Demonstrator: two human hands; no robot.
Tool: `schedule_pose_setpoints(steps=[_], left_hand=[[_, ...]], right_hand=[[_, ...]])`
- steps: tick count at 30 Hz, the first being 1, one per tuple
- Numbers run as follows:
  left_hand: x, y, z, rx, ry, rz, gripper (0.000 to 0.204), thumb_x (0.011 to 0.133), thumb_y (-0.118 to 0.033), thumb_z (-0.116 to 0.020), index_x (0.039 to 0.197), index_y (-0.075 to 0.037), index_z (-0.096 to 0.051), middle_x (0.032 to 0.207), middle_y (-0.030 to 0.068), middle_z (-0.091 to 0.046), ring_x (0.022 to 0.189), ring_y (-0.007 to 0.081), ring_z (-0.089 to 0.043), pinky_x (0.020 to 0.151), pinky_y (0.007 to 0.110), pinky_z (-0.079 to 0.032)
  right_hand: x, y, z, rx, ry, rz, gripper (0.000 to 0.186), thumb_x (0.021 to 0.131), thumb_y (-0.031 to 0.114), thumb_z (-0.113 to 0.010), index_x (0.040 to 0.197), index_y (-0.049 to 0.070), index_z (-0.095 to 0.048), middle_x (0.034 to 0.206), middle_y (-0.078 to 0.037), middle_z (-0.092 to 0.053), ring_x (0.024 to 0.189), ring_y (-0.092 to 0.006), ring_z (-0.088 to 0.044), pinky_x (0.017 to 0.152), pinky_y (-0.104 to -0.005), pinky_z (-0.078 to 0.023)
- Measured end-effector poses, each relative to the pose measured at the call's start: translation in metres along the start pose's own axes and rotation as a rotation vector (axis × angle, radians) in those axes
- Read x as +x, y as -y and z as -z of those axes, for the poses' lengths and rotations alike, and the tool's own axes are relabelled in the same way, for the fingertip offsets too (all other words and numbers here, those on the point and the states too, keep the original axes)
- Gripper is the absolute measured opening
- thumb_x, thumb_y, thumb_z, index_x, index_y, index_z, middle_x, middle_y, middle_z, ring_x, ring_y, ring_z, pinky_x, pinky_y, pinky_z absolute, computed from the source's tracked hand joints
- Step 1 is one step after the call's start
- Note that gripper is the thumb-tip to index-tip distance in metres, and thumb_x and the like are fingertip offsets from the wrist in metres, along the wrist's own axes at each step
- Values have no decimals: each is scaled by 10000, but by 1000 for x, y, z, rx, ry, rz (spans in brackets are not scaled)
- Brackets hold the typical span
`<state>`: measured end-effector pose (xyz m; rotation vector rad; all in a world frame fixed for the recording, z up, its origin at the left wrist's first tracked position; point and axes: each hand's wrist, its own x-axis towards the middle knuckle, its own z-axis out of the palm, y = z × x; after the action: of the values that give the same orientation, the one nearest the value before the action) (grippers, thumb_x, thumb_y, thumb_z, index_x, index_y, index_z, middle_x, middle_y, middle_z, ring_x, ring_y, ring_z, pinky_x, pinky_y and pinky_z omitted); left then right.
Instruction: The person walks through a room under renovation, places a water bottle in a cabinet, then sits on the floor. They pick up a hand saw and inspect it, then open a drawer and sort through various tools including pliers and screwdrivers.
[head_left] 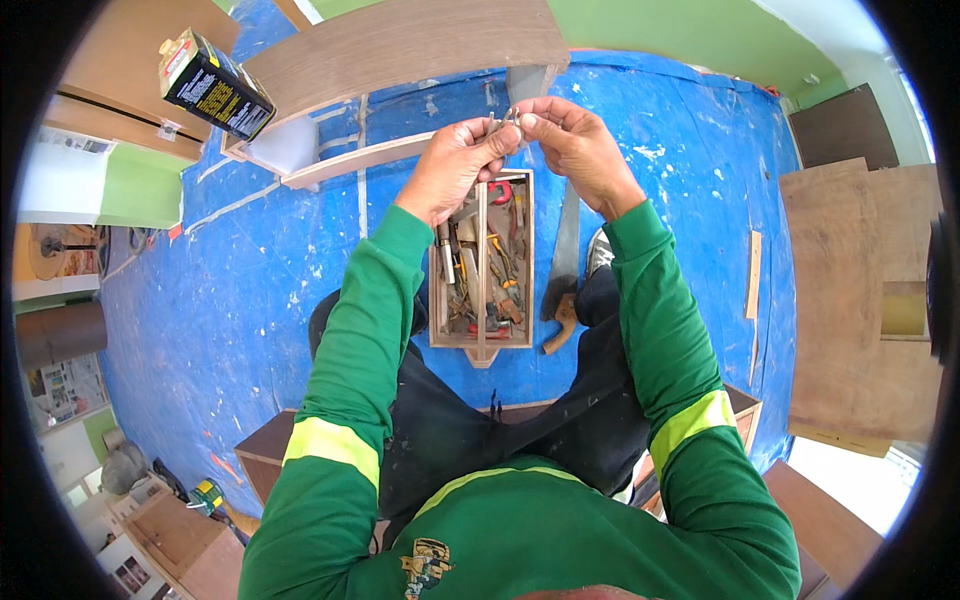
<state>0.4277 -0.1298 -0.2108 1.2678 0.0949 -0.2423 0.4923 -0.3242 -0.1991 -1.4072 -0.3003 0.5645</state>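
Note:
Above the toolbox, my left hand (452,168) and my right hand (575,148) meet, thumbs and fingertips closed in a pinch. Between them shows a small greyish metal piece (513,116), too small and too covered to name. Just below lies an open wooden toolbox (531,265) with a central bar, filled with several hand tools, some with yellow or red handles. A handsaw (565,318) with a wooden handle rests to its right, its blade pointing away from me, beside my shoe (600,250).
A brown wooden cabinet piece (420,50) stands at the far side, with a rectangular black-and-yellow can (215,88) at its left end. Blue sheeting (240,330) covers the floor. Wooden panels (835,300) stand at right. A thin wood strip (753,275) lies nearer.

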Motion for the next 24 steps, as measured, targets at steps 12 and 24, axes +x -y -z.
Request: schedule_pose_setpoints(steps=[12,24], left_hand=[[-11,-8,9,-120,58,106,255,1039,-266,-700,1134,-30,-713,891,-58,-590,713,10,-467,569,155,-382],[-10,-14,5,235,-113,-35,233,986,-320,-756,988,-91,-715,818,-81,-552,723,41,-447,639,214,-363]], right_hand=[[1,1,-4,62,-67,39,162,990,229,-738,1055,82,-711,766,86,-566,581,-2,-379,507,-206,-271],[4,-11,-21,-169,-287,257,122,987,168,-706,1054,66,-706,720,89,-512,579,-11,-365,515,-223,-284]])
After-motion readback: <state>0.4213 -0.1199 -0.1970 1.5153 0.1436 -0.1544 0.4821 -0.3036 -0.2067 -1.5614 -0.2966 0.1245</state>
